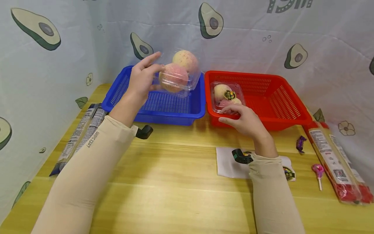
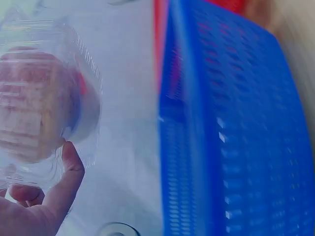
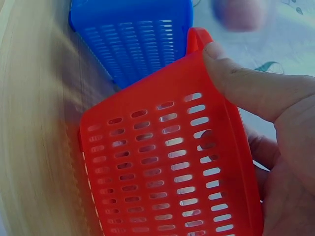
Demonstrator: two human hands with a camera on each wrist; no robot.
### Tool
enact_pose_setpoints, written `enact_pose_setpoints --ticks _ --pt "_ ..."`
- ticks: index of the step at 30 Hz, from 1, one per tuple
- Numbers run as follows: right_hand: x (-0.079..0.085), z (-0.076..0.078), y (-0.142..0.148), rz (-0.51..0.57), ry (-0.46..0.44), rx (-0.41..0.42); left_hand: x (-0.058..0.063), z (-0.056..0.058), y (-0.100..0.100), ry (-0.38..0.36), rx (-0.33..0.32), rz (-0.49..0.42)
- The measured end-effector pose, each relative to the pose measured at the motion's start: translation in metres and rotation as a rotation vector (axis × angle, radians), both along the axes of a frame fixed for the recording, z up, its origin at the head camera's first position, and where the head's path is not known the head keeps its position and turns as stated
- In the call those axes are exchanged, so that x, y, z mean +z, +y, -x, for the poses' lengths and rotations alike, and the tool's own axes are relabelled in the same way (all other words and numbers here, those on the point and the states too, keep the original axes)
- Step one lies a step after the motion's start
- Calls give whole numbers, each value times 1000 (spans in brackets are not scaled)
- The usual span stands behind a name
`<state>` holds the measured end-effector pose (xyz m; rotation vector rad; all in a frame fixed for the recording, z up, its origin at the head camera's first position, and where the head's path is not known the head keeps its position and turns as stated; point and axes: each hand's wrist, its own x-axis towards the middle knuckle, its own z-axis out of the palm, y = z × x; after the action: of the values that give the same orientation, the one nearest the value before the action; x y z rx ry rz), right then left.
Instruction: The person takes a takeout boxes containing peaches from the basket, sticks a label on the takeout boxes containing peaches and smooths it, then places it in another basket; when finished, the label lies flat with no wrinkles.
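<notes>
My left hand (image 1: 141, 76) holds a clear plastic clamshell box (image 1: 191, 85) by its left side, raised over the blue basket (image 1: 175, 118). Two round pink-and-yellow peaches (image 1: 174, 78) show through its walls. In the left wrist view, the thumb presses against the box's side. A second clamshell box (image 1: 214, 104), with similar peaches and a round dark sticker on its lid, sits at the left end of the red basket (image 1: 274, 122). My right hand (image 1: 246, 120) is at that basket's front rim, thumb outside and loosely bent fingers inside, close to the box.
White bags or sheets (image 1: 230, 165) with a round logo lie under my right wrist. Right of them are a purple-wrapped candy (image 1: 300, 144), a pink lollipop (image 1: 318, 170) and a long red packet (image 1: 339, 162). A dark packet (image 1: 79, 136) lies left. An avocado-print curtain (image 1: 242, 48) hangs behind.
</notes>
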<state>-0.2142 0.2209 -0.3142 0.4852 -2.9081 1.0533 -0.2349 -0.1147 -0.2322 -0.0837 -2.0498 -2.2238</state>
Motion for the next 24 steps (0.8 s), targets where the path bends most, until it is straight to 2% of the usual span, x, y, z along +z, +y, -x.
enact_pose_setpoints --ticks 4,8,14,19,24 --pt "1 0 1 0 -6 -2 4 -18 -4 46 -37 -116" --pt "0 -1 1 7 -18 0 -5 -36 -12 57 -119 -136" --pt "-1 -3 0 11 -10 14 -31 -55 -24 56 -338 -81" --pt "0 -2 1 16 8 25 -56 -66 -18 7 -523 -54" --pt "2 -3 2 23 3 26 -79 -71 -8 -32 -652 77"
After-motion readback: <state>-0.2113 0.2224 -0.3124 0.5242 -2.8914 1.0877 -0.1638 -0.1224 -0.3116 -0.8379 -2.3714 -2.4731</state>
